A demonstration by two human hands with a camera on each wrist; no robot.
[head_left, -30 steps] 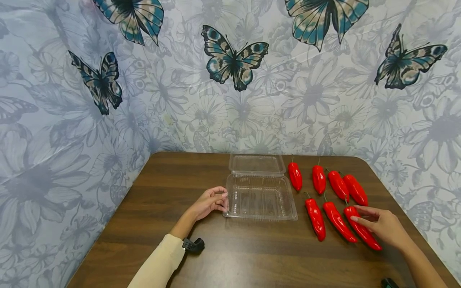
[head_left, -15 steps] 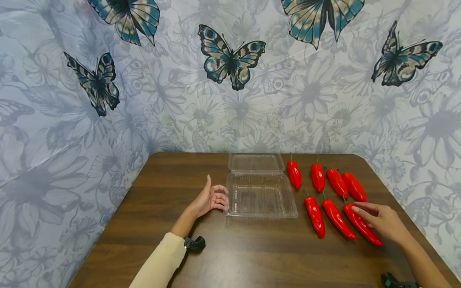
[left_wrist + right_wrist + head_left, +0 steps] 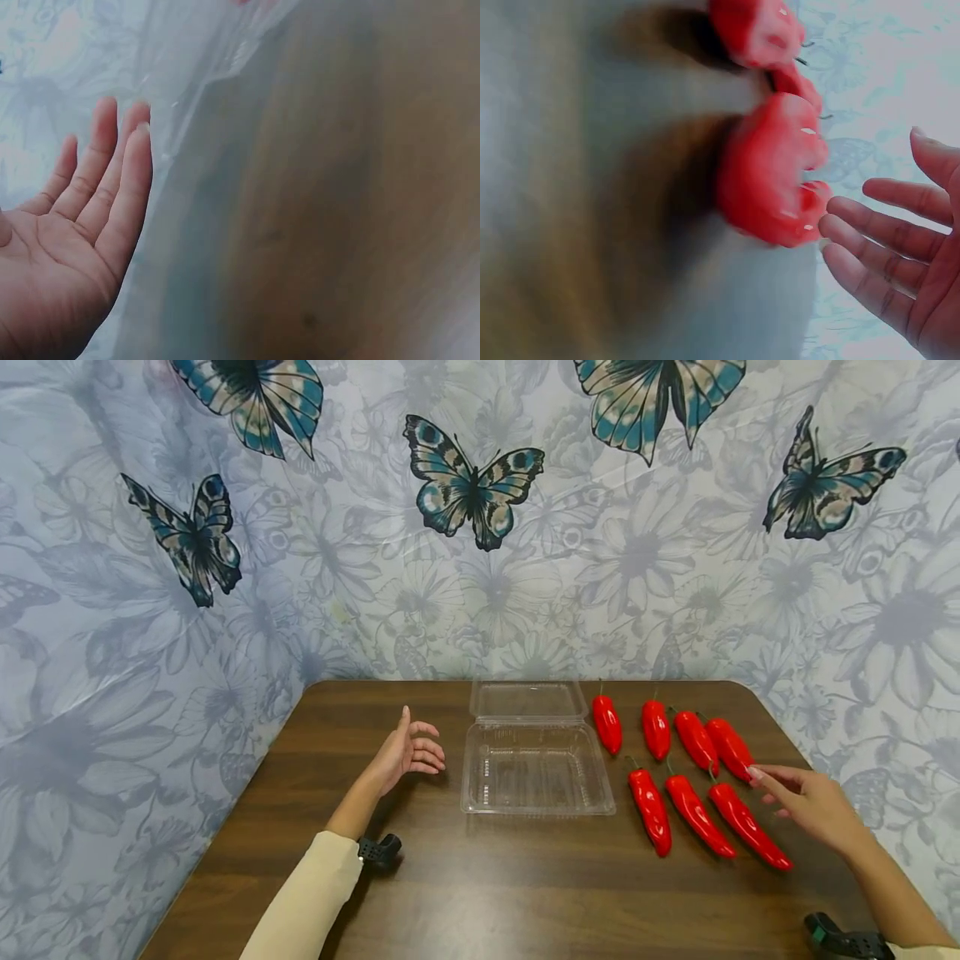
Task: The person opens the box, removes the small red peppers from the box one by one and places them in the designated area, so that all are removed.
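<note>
An unlidded clear plastic clamshell container point(image 3: 537, 812) lies on the table, its lid point(image 3: 528, 700) folded back toward the wall. Left of it my left hand point(image 3: 405, 756) hovers with thumb up and fingers loosely spread, holding nothing; the left wrist view shows the palm point(image 3: 60, 277). My right hand point(image 3: 813, 806) is at the right, fingertips right at the lower end of the rear-right red chili pepper point(image 3: 729, 747). In the right wrist view its fingers point(image 3: 885, 232) are extended, not curled round anything. Three chili peppers in front include the rightmost one point(image 3: 748, 827), just left of the hand.
Several more red chili peppers stand in the back row, one point(image 3: 607, 724) close beside the container. The brown wooden table point(image 3: 480, 893) ends at a butterfly-patterned wall covering point(image 3: 637, 610). Black straps point(image 3: 378, 850) circle both wrists.
My left hand has let go of the container's left edge and drawn away leftward. My right hand has moved from the front-right chili pepper toward the rear-right one.
</note>
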